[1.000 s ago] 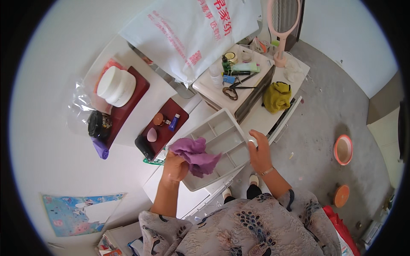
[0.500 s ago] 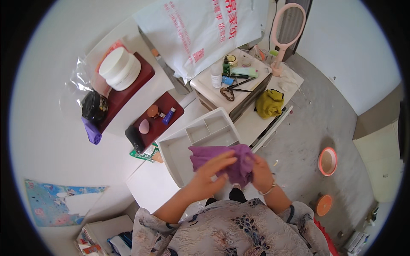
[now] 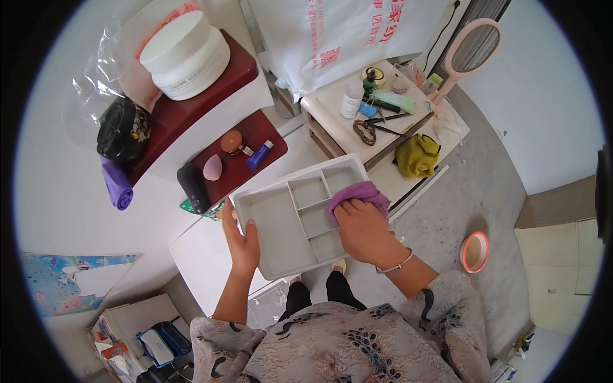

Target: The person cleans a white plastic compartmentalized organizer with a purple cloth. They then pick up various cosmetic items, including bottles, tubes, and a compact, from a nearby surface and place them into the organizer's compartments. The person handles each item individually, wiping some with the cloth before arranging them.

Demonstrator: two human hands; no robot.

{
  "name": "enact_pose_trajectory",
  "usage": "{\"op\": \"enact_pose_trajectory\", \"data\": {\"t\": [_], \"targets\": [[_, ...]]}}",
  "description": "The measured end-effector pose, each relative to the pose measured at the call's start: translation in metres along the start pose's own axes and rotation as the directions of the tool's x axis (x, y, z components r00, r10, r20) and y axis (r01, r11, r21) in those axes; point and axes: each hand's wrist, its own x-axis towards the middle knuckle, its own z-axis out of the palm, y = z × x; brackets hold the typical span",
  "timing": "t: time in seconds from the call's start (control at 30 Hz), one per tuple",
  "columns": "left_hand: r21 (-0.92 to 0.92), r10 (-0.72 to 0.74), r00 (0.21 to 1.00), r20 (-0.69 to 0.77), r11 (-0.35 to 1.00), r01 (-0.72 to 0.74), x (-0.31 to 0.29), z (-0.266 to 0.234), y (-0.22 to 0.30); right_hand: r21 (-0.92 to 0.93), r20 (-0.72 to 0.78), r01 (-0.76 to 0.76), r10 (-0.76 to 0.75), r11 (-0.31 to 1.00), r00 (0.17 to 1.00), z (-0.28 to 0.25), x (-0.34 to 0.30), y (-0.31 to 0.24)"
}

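Observation:
A white plastic organizer tray [image 3: 271, 236] with several compartments is tilted in front of me, above the floor. My left hand [image 3: 242, 246] is at its left side, the thumb over the rim and the fingers along the outer wall. Bunched in my right hand [image 3: 364, 233] is a purple cloth [image 3: 363, 191], pressed against the small compartments at the tray's right side. The fingertips of that hand are partly sunk in the cloth. No loose items show inside the tray.
Beyond the tray stands a white drawer cabinet [image 3: 325, 131] with cosmetics on top and a yellow-green cloth [image 3: 416, 156] beside it. Dark red shelves [image 3: 258, 124] on the left carry jars and small items. A pink-rimmed bin [image 3: 474, 252] stands on the grey floor at right.
My left hand has left the cloth and gone to the tray's left rim. My right hand has brought the cloth, now bunched, onto the tray's right side. The view has shifted.

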Motion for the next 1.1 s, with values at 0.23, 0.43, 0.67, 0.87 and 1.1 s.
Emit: {"op": "enact_pose_trajectory", "data": {"t": [0.23, 0.43, 0.67, 0.87, 1.1], "targets": [[-0.137, -0.285, 0.951, 0.123, 0.944, 0.301, 0.012, 0.0, -0.006, -0.061, 0.409, -0.008, 0.032, 0.998, 0.912, 0.043, 0.04, -0.02], [-0.165, -0.251, 0.964, 0.083, 0.951, 0.262, 0.013, -0.006, -0.019, 0.432, 0.564, -0.181, -0.108, 0.883, 0.819, 0.048, 0.061, -0.01], [-0.311, -0.353, 0.932, 0.084, 0.879, 0.361, 0.017, 0.001, -0.013, 0.43, 0.713, -0.185, -0.206, 0.884, 0.671, 0.054, 0.086, 0.016], [-0.232, -0.278, 0.958, 0.075, 0.929, 0.288, 0.019, 0.016, -0.017, 0.2, 0.492, -0.072, -0.036, 0.977, 0.87, 0.022, 0.046, 0.031], [-0.269, -0.292, 0.954, 0.067, 0.915, 0.299, 0.012, 0.005, -0.009, 0.58, -0.139, -0.335, 0.495, 0.743, 0.858, -0.027, -0.041, -0.033]]}}
